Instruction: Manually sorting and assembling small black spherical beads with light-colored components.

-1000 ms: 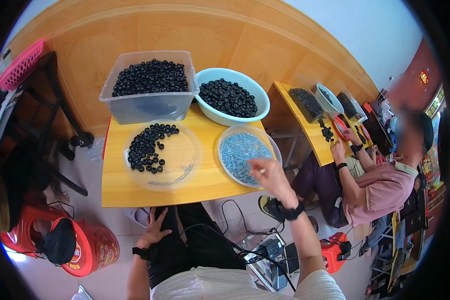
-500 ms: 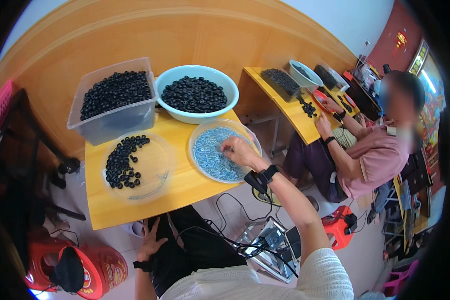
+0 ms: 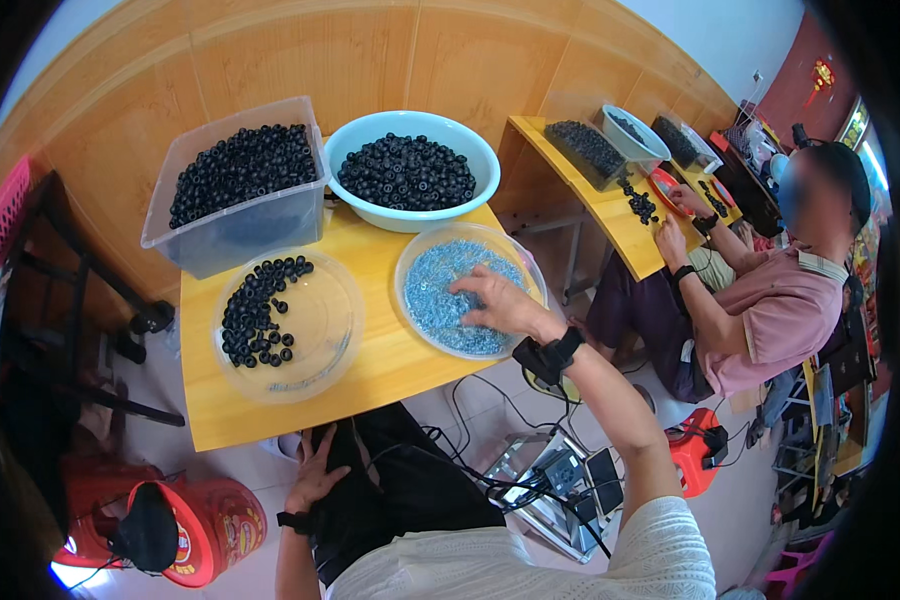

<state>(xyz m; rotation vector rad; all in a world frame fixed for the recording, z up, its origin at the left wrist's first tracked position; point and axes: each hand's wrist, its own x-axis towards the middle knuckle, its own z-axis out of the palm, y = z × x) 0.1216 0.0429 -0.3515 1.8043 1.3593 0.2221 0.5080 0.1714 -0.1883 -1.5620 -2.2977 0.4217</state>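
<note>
My right hand [image 3: 498, 302] reaches over a round clear tray [image 3: 406, 318] filled with small shiny silvery-blue metal pieces [image 3: 438, 290], too fine to name exactly. Its fingers are spread and bent down at the surface of the pieces, with nothing visibly held. On my black-trousered thigh [image 3: 385, 475] rests my left hand [image 3: 317, 476], its fingers apart and nothing in it. Left of the metal pieces lies a second round clear tray [image 3: 322, 338], with black ring-shaped parts [image 3: 250, 315] bunched along its left side and a few metal pieces near its lower rim.
Behind the trays stand a clear plastic bin [image 3: 260, 222] and a light-blue basin [image 3: 485, 180], both heaped with black parts. Cables [image 3: 490, 405] hang by the yellow table's [image 3: 202, 405] front edge. A co-worker [image 3: 770, 300] sits at another table. A red bucket [image 3: 225, 525] stands lower left.
The fingers of my right hand have gone from pinched together to spread over the metal pieces. My left hand stays on my thigh. The whole view has shifted slightly.
</note>
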